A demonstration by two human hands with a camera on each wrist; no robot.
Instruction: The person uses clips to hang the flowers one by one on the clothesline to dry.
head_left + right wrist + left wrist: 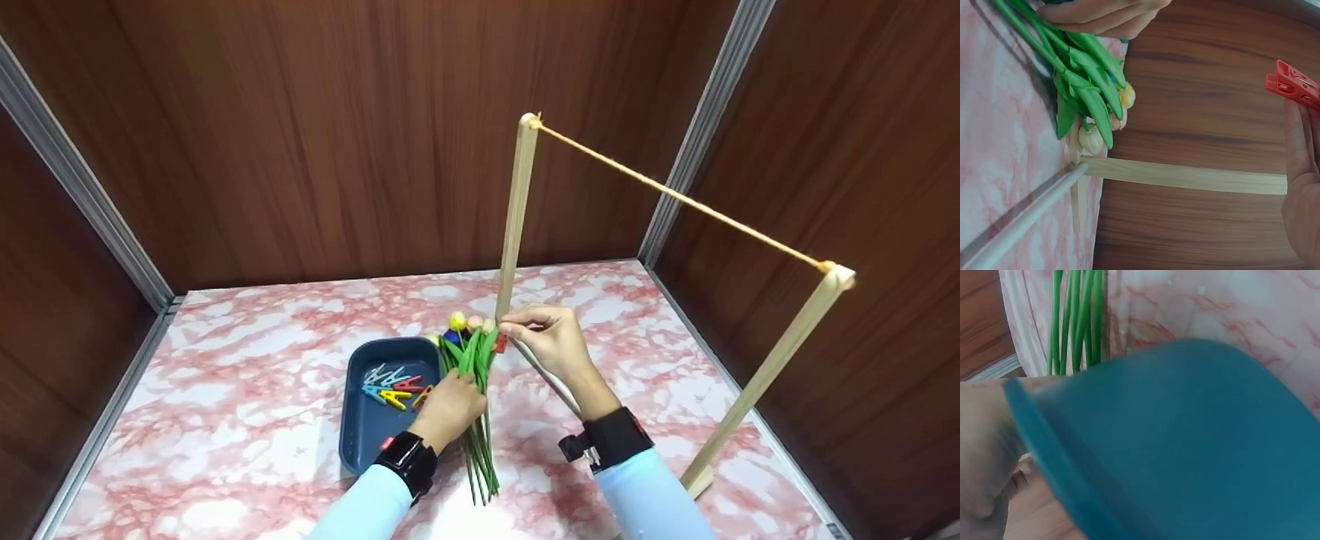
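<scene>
A bunch of artificial tulips (471,354) with green leaves and long stems is in my left hand (452,409), which grips it beside the blue box. Yellow, white and pinkish flower heads show past the leaves in the right wrist view, where the left hand's fingers (1106,16) curl at the bunch. In the left wrist view the stems (1075,320) run past the hand, and the box hides much of the grip. My right hand (556,343) pinches a red clothespin (1296,85) to the right of the flower heads, above the table.
The dark blue box (346,420) holds several coloured clothespins (394,396). At the right stands a wooden frame, its far post (514,225) and near post (772,375) joined by a taut yellow cord (675,193). A pale bar (1027,216) runs low along its base.
</scene>
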